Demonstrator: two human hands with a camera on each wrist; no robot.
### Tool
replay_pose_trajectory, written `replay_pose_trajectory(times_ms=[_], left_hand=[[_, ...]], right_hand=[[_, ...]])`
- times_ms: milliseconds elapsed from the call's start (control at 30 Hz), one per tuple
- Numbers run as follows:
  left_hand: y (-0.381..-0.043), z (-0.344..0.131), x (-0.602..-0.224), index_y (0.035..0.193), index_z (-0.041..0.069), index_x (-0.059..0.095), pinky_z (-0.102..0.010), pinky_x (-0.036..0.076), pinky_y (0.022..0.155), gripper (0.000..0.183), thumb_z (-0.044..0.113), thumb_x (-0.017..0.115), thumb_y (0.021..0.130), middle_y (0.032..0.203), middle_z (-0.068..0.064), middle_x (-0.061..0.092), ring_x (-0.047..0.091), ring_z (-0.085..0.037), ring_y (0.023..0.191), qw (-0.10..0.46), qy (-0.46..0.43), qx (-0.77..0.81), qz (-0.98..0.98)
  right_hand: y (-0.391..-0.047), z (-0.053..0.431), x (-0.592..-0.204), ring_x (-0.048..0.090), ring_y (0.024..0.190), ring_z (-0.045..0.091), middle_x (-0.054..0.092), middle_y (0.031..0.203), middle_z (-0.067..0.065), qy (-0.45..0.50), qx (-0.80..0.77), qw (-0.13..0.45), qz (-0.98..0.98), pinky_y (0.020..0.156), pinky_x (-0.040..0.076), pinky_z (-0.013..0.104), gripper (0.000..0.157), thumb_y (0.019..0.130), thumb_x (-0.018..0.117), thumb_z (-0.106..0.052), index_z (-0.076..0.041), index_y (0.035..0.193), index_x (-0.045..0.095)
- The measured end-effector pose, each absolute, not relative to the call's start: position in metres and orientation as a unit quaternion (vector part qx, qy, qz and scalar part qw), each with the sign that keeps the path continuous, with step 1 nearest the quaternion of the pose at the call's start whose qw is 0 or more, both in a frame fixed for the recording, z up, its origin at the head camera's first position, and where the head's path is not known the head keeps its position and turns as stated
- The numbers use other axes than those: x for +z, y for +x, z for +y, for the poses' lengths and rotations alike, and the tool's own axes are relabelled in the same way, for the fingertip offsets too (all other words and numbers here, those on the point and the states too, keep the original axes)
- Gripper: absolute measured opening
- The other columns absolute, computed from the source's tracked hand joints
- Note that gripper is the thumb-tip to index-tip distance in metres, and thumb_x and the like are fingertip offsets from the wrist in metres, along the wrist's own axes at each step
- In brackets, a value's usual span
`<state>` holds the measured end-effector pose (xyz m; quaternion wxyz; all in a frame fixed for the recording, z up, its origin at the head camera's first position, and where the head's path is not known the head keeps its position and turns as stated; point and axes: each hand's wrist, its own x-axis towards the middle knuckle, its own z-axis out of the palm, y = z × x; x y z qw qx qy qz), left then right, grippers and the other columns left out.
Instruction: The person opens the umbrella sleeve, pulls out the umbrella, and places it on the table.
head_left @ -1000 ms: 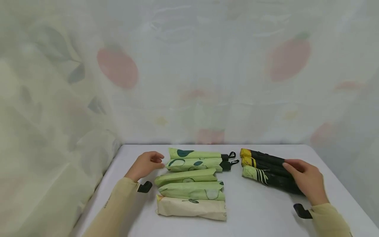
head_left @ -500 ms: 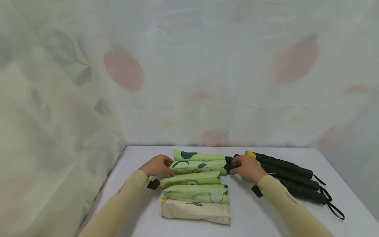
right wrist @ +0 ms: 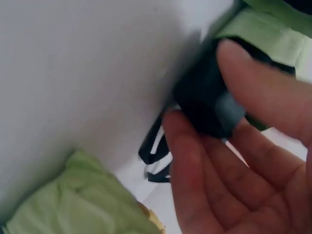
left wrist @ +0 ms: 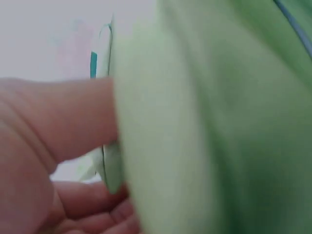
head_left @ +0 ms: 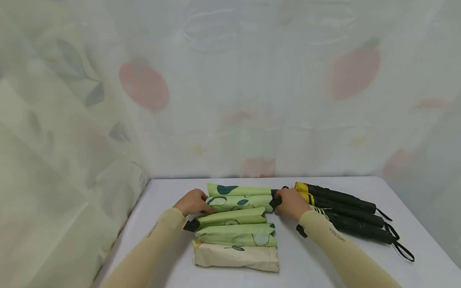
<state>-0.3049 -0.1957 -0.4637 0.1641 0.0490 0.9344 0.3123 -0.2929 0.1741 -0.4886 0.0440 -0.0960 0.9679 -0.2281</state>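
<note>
A folded green umbrella (head_left: 239,203) with an avocado print lies crosswise, second from the back of the left group. My left hand (head_left: 194,202) holds its left end, thumb and fingers on either side of the cloth. At the other end, my right hand (head_left: 292,203) grips the black handle (right wrist: 200,92), with the thumb on one side and fingers on the other. Right behind it lies another folded green umbrella (head_left: 248,191). In front is a plain-ended green fabric roll (head_left: 230,218), and large blurred green cloth (left wrist: 195,122) fills much of the left wrist view.
A second green roll (head_left: 235,235) and a cream roll (head_left: 235,256) lie nearer the front of the white table (head_left: 306,264). Three black folded umbrellas (head_left: 360,224) with wrist loops slant at the right, their yellow and green ends close to my right hand. A patterned curtain (head_left: 201,120) hangs behind.
My right hand has moved left from the black umbrellas to the green umbrella's handle and grips it. My left hand has come slightly right and now holds the umbrella's left end.
</note>
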Motion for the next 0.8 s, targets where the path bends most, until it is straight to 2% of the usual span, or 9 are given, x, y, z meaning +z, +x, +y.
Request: replay_pose_trajectory(times_ms=[100,167,267,367,467,533,633,733,800], left_hand=[[-0.301,-0.195,-0.462,0.104,0.004,0.082,-0.043,0.061,0.095,0.029,0.021,0.091,0.082,0.1,-0.004,0.081,0.072,-0.016,0.092,0.167,0.039,0.326,0.93],[-0.299,-0.197,-0.456,0.099,0.005,0.082,-0.041,0.06,0.093,0.024,0.021,0.09,0.083,0.093,-0.004,0.081,0.072,-0.015,0.089,0.171,0.034,0.335,0.926],[-0.293,-0.203,-0.443,0.113,0.004,0.08,-0.045,0.06,0.096,0.037,0.025,0.089,0.084,0.11,-0.007,0.08,0.073,-0.019,0.1,0.152,0.033,0.358,0.92],[-0.282,-0.21,-0.43,0.13,0.006,0.073,-0.052,0.056,0.103,0.055,0.033,0.089,0.086,0.132,-0.01,0.072,0.068,-0.026,0.119,0.13,0.032,0.402,0.906],[-0.271,-0.215,-0.423,0.13,0.01,0.069,-0.049,0.051,0.107,0.057,0.038,0.092,0.086,0.135,-0.007,0.067,0.061,-0.027,0.13,0.124,0.028,0.469,0.874],[-0.265,-0.217,-0.421,0.129,0.012,0.067,-0.045,0.05,0.108,0.055,0.037,0.092,0.086,0.132,-0.007,0.068,0.06,-0.027,0.13,0.127,0.035,0.511,0.849],[-0.258,-0.218,-0.42,0.14,0.018,0.062,-0.044,0.049,0.11,0.063,0.032,0.092,0.088,0.137,-0.006,0.066,0.063,-0.027,0.127,0.125,0.051,0.563,0.815],[-0.254,-0.218,-0.42,0.15,0.028,0.058,-0.045,0.053,0.108,0.071,0.031,0.093,0.088,0.146,-0.004,0.064,0.068,-0.027,0.122,0.115,0.076,0.572,0.809],[-0.253,-0.218,-0.42,0.148,0.031,0.062,-0.046,0.057,0.105,0.069,0.03,0.094,0.087,0.146,-0.004,0.064,0.07,-0.026,0.12,0.111,0.089,0.575,0.806]], right_hand=[[-0.289,0.174,-0.487,0.073,0.112,0.036,0.078,0.118,0.017,-0.094,-0.238,0.039,0.966,0.098,0.061,0.054,0.039,0.085,0.092,-0.015,-0.001,0.12,0.078],[-0.285,0.175,-0.481,0.072,0.118,0.037,0.077,0.124,0.017,-0.095,-0.252,0.036,0.963,0.102,0.059,0.056,0.038,0.088,0.088,-0.014,-0.002,0.123,0.077],[-0.279,0.178,-0.468,0.07,0.121,0.036,0.075,0.13,0.015,-0.094,-0.285,0.013,0.954,0.103,0.058,0.055,0.039,0.093,0.084,-0.016,-0.006,0.129,0.075],[-0.271,0.184,-0.455,0.068,0.109,0.03,0.074,0.127,0.012,-0.091,-0.336,-0.017,0.937,0.094,0.057,0.05,0.037,0.096,0.081,-0.019,-0.01,0.132,0.074],[-0.263,0.19,-0.448,0.063,0.101,0.024,0.073,0.124,0.009,-0.087,-0.381,-0.028,0.92,0.089,0.053,0.044,0.036,0.097,0.082,-0.024,-0.015,0.132,0.073],[-0.259,0.194,-0.447,0.061,0.104,0.022,0.071,0.125,0.007,-0.087,-0.409,-0.022,0.908,0.092,0.053,0.042,0.037,0.098,0.082,-0.026,-0.017,0.132,0.073],[-0.253,0.197,-0.448,0.06,0.108,0.021,0.069,0.123,0.005,-0.087,-0.457,-0.008,0.885,0.096,0.056,0.039,0.038,0.098,0.082,-0.027,-0.018,0.134,0.073],[-0.246,0.199,-0.451,0.057,0.101,0.02,0.065,0.118,0.009,-0.077,-0.516,0.011,0.853,0.088,0.055,0.034,0.042,0.099,0.082,-0.028,-0.017,0.138,0.07],[-0.242,0.2,-0.451,0.059,0.098,0.018,0.062,0.123,0.011,-0.074,-0.55,0.023,0.831,0.085,0.053,0.031,0.045,0.1,0.081,-0.029,-0.016,0.141,0.068]])
